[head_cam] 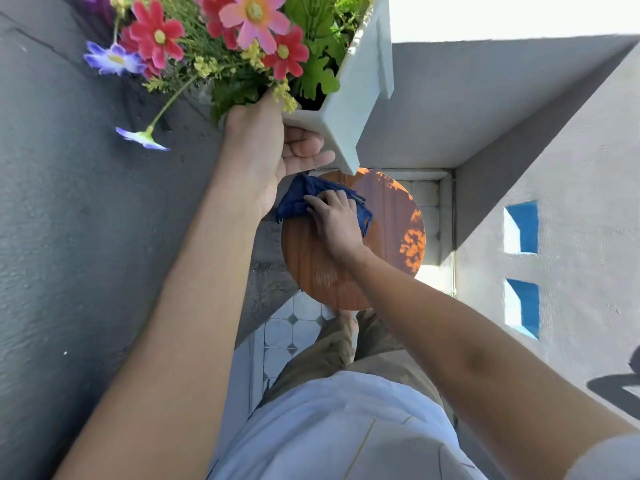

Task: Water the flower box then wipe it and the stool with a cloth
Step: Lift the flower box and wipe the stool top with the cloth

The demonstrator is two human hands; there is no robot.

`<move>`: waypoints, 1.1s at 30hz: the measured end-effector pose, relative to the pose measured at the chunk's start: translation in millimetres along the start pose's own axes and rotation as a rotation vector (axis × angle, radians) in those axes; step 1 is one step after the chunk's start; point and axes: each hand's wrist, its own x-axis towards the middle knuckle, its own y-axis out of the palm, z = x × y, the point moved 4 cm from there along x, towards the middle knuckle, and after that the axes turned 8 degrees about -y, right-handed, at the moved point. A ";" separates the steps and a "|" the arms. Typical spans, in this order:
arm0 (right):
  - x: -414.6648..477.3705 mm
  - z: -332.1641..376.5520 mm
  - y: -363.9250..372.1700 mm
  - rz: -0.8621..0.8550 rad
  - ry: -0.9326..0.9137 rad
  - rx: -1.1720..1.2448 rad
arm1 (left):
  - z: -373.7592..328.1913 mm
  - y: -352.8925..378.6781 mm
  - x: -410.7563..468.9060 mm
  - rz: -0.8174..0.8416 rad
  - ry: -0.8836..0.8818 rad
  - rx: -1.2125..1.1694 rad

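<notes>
A white flower box (360, 88) full of red, pink and purple flowers is lifted above the stool, tilted. My left hand (273, 154) grips its near end, fingers under the bottom and thumb side by the plants. Below it stands a round brown wooden stool (391, 244). My right hand (334, 223) presses a dark blue cloth (294, 200) flat on the far left part of the stool top. Part of the cloth is hidden under my left hand and my right fingers.
A grey concrete wall (86, 237) runs along the left, close to the stool. A light plastered wall (571, 202) with blue openings closes the right side. Patterned floor tiles (294, 330) show between stool and my legs. Sunlight falls on the stool's right edge.
</notes>
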 end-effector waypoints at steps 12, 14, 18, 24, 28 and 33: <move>-48.5 -82.8 -40.4 -0.291 0.586 0.061 | 3.2 -0.7 2.1 0.026 -0.007 -0.026; -52.8 -69.0 -36.2 -0.286 0.539 0.048 | 4.0 -0.2 2.5 0.029 -0.010 -0.021; -56.6 -29.0 -23.0 -0.152 0.512 0.084 | 6.9 -0.5 1.0 0.032 -0.015 -0.020; -99.5 51.3 -3.1 0.069 0.203 0.321 | 8.0 -3.2 1.3 0.013 -0.035 -0.021; -109.2 59.4 -36.3 -0.033 0.179 0.461 | 5.6 -4.1 0.2 0.036 -0.033 0.004; -105.7 9.5 -62.4 -0.207 0.472 0.254 | 2.9 -4.6 -0.6 0.033 -0.038 -0.003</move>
